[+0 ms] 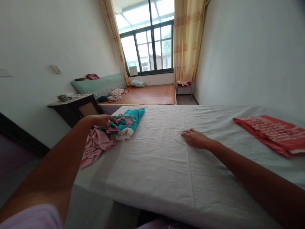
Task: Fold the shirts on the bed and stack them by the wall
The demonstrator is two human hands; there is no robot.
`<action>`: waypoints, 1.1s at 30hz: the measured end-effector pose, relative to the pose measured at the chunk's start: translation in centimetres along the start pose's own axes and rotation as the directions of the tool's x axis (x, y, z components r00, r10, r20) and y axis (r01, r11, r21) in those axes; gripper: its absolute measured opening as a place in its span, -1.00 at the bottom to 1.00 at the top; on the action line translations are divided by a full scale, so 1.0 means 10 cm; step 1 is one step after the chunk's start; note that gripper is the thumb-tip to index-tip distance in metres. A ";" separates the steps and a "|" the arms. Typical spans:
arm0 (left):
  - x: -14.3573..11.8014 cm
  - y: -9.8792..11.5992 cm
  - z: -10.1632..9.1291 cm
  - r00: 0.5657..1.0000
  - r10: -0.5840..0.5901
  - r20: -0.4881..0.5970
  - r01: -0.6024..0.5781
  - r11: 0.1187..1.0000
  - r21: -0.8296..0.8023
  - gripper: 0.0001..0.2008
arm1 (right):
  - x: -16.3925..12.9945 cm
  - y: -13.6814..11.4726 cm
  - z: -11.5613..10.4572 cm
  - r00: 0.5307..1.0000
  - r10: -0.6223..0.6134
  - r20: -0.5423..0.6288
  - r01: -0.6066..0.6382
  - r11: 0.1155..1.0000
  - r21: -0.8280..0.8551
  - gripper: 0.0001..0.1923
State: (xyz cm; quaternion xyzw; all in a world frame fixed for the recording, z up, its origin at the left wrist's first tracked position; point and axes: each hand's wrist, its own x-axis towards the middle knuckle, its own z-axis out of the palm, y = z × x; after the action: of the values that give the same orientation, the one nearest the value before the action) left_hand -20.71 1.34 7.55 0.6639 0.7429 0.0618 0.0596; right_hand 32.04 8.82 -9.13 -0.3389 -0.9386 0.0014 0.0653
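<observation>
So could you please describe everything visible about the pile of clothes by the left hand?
The pile of clothes is a crumpled heap of soft fabric on the white bedsheet at the bed's left edge: a teal piece on top, a pink-and-green checked one, something cream, and a pink garment drooping over the side. The left hand rests on it.

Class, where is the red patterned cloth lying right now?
The red patterned cloth lies flat at the right edge of the white bed sheet, beyond the right hand.

The left hand's [103, 120] fingertips were buried in the clothes pile [114, 132], so its grip could not be told. The red towel [274, 133] ran off the right edge. Items on the nightstand [73, 106] beside the pile were too small to identify.
</observation>
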 end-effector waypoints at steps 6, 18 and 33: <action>0.16 0.35 -0.11 0.988 0.035 -0.148 -0.039 0.999 -0.025 -0.93 | -0.05 0.06 0.11 0.994 0.036 -0.104 -0.025 0.993 0.114 -0.59; 0.48 2.88 0.18 0.888 0.280 -0.365 -0.399 0.070 -0.914 -0.77 | -0.17 0.28 -0.05 0.926 0.377 -0.028 -0.077 0.259 0.963 -0.55; 0.96 1.88 1.40 0.948 0.155 -0.277 -0.311 0.633 -0.709 -0.55 | -0.30 0.67 -0.31 0.608 0.618 -0.500 -0.135 0.700 0.701 -0.49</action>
State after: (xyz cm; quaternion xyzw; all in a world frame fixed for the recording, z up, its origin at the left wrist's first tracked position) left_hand -0.96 13.13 -3.04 0.6627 0.5620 0.4296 0.2458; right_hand 38.97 11.94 -6.73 -0.4747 -0.6861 0.1827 0.5201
